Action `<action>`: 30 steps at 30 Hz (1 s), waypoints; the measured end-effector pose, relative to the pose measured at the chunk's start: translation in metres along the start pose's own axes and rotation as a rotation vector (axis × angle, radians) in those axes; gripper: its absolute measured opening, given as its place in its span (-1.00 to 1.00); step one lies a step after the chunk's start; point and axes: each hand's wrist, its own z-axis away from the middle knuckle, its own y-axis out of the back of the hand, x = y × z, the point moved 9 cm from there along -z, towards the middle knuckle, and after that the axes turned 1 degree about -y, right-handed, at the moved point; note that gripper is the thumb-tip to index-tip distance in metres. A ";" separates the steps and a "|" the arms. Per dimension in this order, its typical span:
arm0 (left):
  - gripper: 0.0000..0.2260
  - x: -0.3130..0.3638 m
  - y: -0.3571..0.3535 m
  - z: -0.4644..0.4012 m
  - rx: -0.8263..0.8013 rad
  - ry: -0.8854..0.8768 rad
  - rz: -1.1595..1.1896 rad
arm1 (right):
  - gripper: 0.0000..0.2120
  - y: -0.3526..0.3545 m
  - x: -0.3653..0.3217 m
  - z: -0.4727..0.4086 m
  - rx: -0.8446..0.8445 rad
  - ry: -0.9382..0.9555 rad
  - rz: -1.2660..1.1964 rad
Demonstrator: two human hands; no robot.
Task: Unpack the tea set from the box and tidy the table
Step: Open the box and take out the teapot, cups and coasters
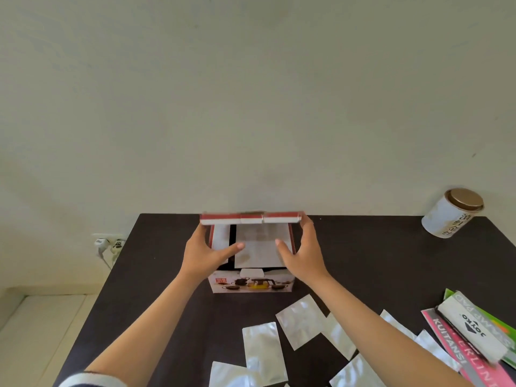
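Box (251, 284) on bench (156, 275), lid (251, 218) raised, grasped at both ends: left grip (205, 254), right grip (300, 254); opening between grips, equidistant.

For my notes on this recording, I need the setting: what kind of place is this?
Probably a room in a home or small office. A dark table stands against a plain wall, with a wall socket beside it and stationery packs lying on top.

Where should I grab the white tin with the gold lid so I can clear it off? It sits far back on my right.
Grip the white tin around its round body, below the gold lid, coming from the front with the right hand. It stands upright near the table's back edge, sides clear.
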 end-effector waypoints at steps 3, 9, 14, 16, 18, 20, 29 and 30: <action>-0.25 0.015 -0.004 -0.025 0.007 -0.048 -0.015 | -0.23 -0.005 -0.006 -0.033 0.002 0.025 0.035; -0.31 -0.018 -0.027 -0.072 -0.102 0.006 -0.248 | -0.17 -0.031 0.017 -0.069 -0.097 -0.022 0.261; -0.44 -0.045 -0.045 -0.076 -0.190 0.002 -0.303 | -0.18 -0.053 0.038 -0.069 -0.196 -0.005 0.437; -0.48 -0.047 -0.045 -0.077 -0.170 -0.027 -0.279 | -0.23 -0.054 0.034 -0.068 -0.185 0.025 0.567; -0.50 -0.049 -0.045 -0.078 -0.163 -0.032 -0.244 | -0.35 -0.057 0.019 -0.061 -0.177 0.118 0.683; -0.51 -0.052 -0.044 -0.078 -0.156 -0.031 -0.182 | -0.47 -0.071 -0.001 -0.044 -0.268 0.277 0.676; -0.51 -0.053 -0.038 -0.076 -0.161 -0.023 -0.091 | -0.66 -0.111 -0.030 0.008 -0.585 0.580 0.733; -0.51 -0.053 -0.038 -0.076 -0.164 -0.022 -0.093 | -0.67 -0.111 -0.033 0.007 -0.588 0.592 0.745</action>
